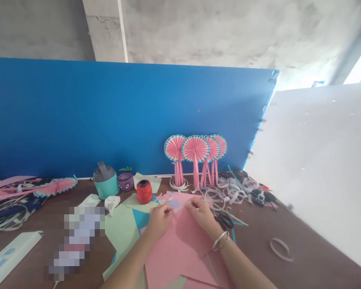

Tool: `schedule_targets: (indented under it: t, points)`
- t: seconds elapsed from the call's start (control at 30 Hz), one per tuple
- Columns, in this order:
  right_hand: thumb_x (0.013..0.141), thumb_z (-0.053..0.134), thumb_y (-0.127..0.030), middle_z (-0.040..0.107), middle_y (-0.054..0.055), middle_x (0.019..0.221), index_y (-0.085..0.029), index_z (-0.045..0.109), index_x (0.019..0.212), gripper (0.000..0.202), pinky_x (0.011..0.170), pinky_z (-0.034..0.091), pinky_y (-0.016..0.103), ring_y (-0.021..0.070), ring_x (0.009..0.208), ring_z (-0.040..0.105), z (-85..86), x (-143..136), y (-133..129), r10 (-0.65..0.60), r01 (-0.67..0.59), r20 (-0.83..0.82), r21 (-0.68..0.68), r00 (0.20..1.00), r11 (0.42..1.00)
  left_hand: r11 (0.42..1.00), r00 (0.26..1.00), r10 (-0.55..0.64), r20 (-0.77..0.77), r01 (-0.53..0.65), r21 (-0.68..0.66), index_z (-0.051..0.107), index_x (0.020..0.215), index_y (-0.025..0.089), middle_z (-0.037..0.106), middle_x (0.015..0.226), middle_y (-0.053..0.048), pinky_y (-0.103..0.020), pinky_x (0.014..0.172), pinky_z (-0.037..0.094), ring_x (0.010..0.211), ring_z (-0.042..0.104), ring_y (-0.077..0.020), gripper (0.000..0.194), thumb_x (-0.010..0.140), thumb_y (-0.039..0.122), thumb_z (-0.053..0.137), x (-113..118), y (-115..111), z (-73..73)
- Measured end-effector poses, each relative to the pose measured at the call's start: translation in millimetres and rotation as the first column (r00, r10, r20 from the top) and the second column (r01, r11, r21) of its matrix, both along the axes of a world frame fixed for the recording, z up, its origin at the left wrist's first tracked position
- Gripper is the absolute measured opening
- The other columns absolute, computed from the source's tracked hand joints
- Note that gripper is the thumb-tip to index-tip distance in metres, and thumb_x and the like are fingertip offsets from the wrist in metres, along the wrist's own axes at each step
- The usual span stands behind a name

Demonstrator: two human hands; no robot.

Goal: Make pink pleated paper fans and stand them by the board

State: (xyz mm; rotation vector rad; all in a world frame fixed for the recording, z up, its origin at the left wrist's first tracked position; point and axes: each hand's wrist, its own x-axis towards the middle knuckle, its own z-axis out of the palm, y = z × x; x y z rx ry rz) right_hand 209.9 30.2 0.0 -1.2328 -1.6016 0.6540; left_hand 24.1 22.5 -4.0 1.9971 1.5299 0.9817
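My left hand point(160, 219) is closed in a pinch over the upper part of the pink paper point(180, 241). Opposite it, my right hand point(202, 213), with bracelets at the wrist, pinches near the same paper's top edge. What lies between the fingertips is too small to make out. A small pale bluish piece point(174, 204) shows between the hands. Black scissors point(224, 220) lie partly hidden beside my right wrist. Under the pink paper spread pale green sheets point(120, 228) and a bit of blue paper point(140, 218).
Several pink pleated paper fans point(195, 149) stand against the blue partition point(108, 112). A red container point(144, 192), a teal lidded cup point(106, 182) and a purple pot point(125, 181) stand left. White strip scraps point(237, 188) pile up right; a white ring point(280, 249) lies nearer.
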Motion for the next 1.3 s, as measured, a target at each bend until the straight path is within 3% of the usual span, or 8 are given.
schedule_targets:
  t: [0.13,0.3,0.53,0.73,1.0,1.1,1.23,1.3]
  points:
    - [0.076,0.049,-0.039,0.051,-0.001,0.058,-0.017,0.054,0.061,0.027,0.056,0.036,0.026,0.0144,0.059,0.046,2.1,-1,-1,0.012,-0.012,-0.017,0.001,1.000,1.000,1.000,0.997,-0.013,0.074,0.015,-0.025,0.070,0.091,0.019,0.072,0.084,-0.003,-0.027,0.076,0.045,0.081,0.064,-0.0172,0.026,0.077,0.019,0.048,-1,1,-1.7]
    - [0.075,0.050,-0.037,0.053,0.000,0.060,-0.017,0.055,0.063,0.025,0.059,0.036,0.027,0.0151,0.061,0.047,4.1,-1,-3,0.031,-0.032,-0.017,-0.027,0.999,0.999,0.999,0.997,-0.036,0.065,0.039,-0.036,0.069,0.069,0.018,0.069,0.071,-0.003,-0.029,0.072,0.044,0.074,0.061,-0.0195,0.024,0.076,0.026,0.048,1,-2,1.0]
    - [0.075,0.051,-0.041,0.049,-0.001,0.058,-0.016,0.053,0.061,0.029,0.056,0.033,0.026,0.0131,0.057,0.042,2.1,2,0,0.033,-0.035,-0.036,-0.066,0.999,0.997,0.995,0.991,-0.079,0.104,0.085,-0.055,0.072,0.076,0.018,0.071,0.076,-0.003,-0.027,0.071,0.044,0.076,0.061,-0.0194,0.029,0.072,0.020,0.043,-1,0,-0.7]
    - [0.074,0.052,-0.043,0.047,-0.002,0.057,-0.016,0.053,0.060,0.030,0.054,0.033,0.025,0.0127,0.056,0.042,2.2,2,0,0.043,-0.046,-0.053,-0.055,0.998,0.997,0.993,0.987,-0.095,0.127,0.103,-0.062,0.070,0.068,0.018,0.069,0.070,-0.003,-0.026,0.067,0.044,0.072,0.061,-0.0193,0.027,0.074,0.022,0.044,0,0,0.4]
    - [0.077,0.051,-0.044,0.054,0.001,0.059,-0.015,0.058,0.063,0.033,0.054,0.037,0.026,0.0150,0.057,0.048,-2.0,9,6,0.020,-0.021,-0.011,-0.037,1.000,0.999,0.995,0.986,-0.086,0.142,0.094,-0.045,0.068,0.068,0.018,0.068,0.071,-0.003,-0.025,0.067,0.043,0.073,0.060,-0.0183,0.023,0.074,0.023,0.046,-3,1,1.9]
    - [0.079,0.049,-0.042,0.062,0.004,0.069,-0.014,0.065,0.074,0.032,0.062,0.042,0.030,0.0183,0.065,0.054,-2.7,12,7,0.019,-0.019,0.018,-0.043,1.000,0.999,0.996,0.988,-0.073,0.134,0.078,-0.034,0.066,0.066,0.018,0.066,0.068,-0.002,-0.025,0.067,0.043,0.070,0.059,-0.0170,0.022,0.075,0.026,0.048,-3,0,2.2]
    - [0.079,0.053,-0.033,0.064,0.008,0.099,-0.019,0.063,0.103,0.030,0.079,0.040,0.037,0.0253,0.093,0.054,7.3,8,-4,-0.270,0.229,0.178,0.223,0.946,0.948,0.999,0.993,-0.021,0.117,0.025,-0.028,0.064,0.064,0.019,0.066,0.066,-0.001,-0.026,0.068,0.042,0.069,0.059,-0.0168,0.022,0.076,0.024,0.047,-1,-1,1.8]
    - [0.083,0.052,-0.028,0.063,0.008,0.100,-0.021,0.063,0.098,0.021,0.082,0.037,0.038,0.0256,0.097,0.052,14.1,0,-13,-0.346,0.227,0.306,0.365,0.887,0.903,1.000,0.994,0.010,0.107,-0.007,-0.022,0.065,0.064,0.019,0.067,0.068,-0.002,-0.027,0.069,0.042,0.072,0.059,-0.0179,0.021,0.076,0.022,0.048,0,-1,1.8]
